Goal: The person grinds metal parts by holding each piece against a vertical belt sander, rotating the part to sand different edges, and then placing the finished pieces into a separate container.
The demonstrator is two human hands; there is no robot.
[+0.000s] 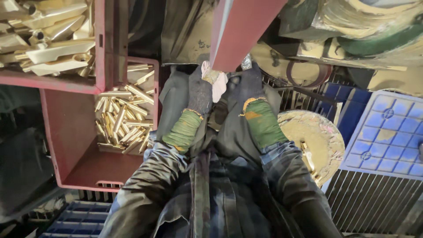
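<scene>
Pale pink cloth (219,86), bunched, sits at frame centre between the 2 gloved hands, directly below the lower end of a dark red slanted beam (242,31) that runs up to 12 o'clock.

Left hand (200,92): dark knit glove with green cuff, at 9 o'clock of the cloth and touching it. Fingers point up toward the beam end; their curl is hidden, so grip on the cloth cannot be told.

Right hand (250,86): same glove type, green cuff with an orange patch, at 3 o'clock of the cloth, just beside it. Fingertips lie under the beam edge; how far open they are cannot be told.

Both forearms in blue-grey sleeves come in from 6 o'clock over dark plaid clothing.

At 9 o'clock of the hands: red plastic crate (70,132), partly filled with short brass rods (123,117) heaped toward its far side. At 10 o'clock: a second red tray holding larger brass pieces (53,39).

At 3 o'clock: round, stained yellowish disc (315,136). Beyond it, at 4 o'clock, blue plastic lid (387,136) with a grid pattern, resting over a metal grating.
</scene>
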